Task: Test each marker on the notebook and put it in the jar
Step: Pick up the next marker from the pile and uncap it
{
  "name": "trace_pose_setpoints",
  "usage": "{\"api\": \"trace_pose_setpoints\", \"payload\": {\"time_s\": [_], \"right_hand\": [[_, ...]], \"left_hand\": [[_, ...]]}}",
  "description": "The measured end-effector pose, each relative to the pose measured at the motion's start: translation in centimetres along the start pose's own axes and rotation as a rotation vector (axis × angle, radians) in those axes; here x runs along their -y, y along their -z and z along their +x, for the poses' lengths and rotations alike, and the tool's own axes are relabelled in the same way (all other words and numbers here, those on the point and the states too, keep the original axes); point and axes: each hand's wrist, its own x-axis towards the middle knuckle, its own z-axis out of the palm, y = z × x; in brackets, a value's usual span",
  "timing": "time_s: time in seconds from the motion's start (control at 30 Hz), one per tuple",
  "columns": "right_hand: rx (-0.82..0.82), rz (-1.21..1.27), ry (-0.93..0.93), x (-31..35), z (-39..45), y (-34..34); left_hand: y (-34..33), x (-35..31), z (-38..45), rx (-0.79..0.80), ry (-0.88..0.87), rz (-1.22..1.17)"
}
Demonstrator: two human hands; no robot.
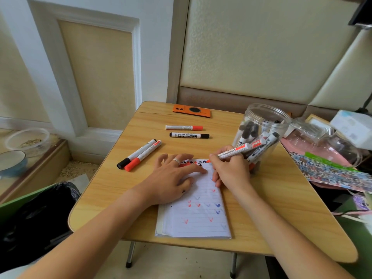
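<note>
The fingers (219, 158) of the right hand (231, 170) pinch a red marker (239, 149), tip at the notebook (201, 214) top edge. The left hand (173, 178) lies flat, steadying the page. Draw one short stroke, cap the marker, then drop it into the jar (261, 133) just beside.

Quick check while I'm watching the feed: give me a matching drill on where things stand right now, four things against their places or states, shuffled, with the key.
Things:
1. left hand
2. right hand
3. jar
4. orange phone

Places or states:
A. lies at the far edge of the table
B. grips a red marker with its tip at the notebook
C. rests flat on the notebook, fingers spread
D. stands open, with markers inside

Pairs: 1-C, 2-B, 3-D, 4-A
</note>
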Motion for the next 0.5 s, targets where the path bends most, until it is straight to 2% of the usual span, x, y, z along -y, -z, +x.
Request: {"api": "trace_pose_setpoints", "payload": {"time_s": [0.2, 0.5], "right_hand": [[0.008, -0.153, 0.064, 0.9, -0.6, -0.1], [0.067, -0.202, 0.04, 1.3, -0.3, 0.1]], "left_hand": [[-0.1, -0.1, -0.1, 0.004, -0.008, 0.038], [-0.2, 0.0, 0.1, 0.005, -0.006, 0.051]]}}
